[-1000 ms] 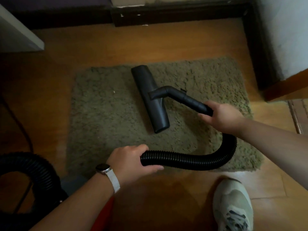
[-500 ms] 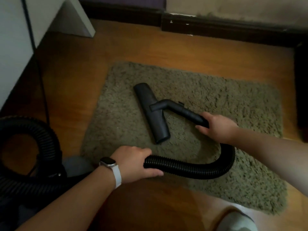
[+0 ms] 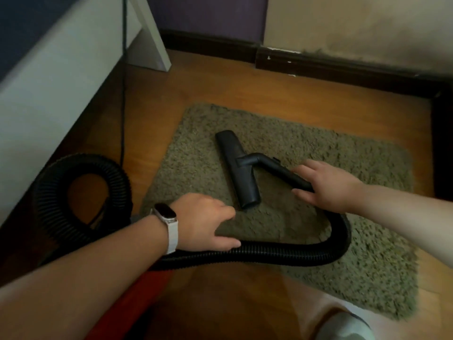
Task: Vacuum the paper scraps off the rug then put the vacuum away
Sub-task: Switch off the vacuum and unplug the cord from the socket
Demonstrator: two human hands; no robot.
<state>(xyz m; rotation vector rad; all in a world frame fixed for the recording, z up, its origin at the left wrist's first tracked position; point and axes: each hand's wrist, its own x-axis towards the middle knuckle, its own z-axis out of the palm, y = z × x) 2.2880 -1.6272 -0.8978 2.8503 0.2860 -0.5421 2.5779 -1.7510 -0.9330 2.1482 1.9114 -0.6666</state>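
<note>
The nozzle (image 3: 237,169) lies flat on the rug (image 3: 367,241), its long head running from the far left down toward the near side, roughly in the rug's middle. A short black tube (image 3: 277,168) angles off it to the right and joins the ribbed hose (image 3: 269,253), which bends round the rug's near right part, runs left along the rug's front edge and then curls into a big loop (image 3: 81,192) on the wood floor (image 3: 245,89) at the left.

The right hand (image 3: 328,186) is over the tube's end, fingers spread wide and straight; the palm sits on or just above the tube and nothing is gripped. The left hand (image 3: 206,223) rests on the hose near the rug's front left corner, thumb lying along the ribs and fingers stretched forward onto the pile, loose rather than closed round it. A watch (image 3: 166,213) with a pale strap is on that wrist.

I can make out no paper scraps on the rug; the picture is soft and the pile is speckled, so small bits would be hard to tell.

A thin cord (image 3: 123,94) drops down beside a white piece of furniture (image 3: 49,94) at the left. Dark skirting (image 3: 343,69) runs along the far wall. Something red (image 3: 137,303) shows under the left forearm, and a pale shoe (image 3: 343,327) at the bottom edge.
</note>
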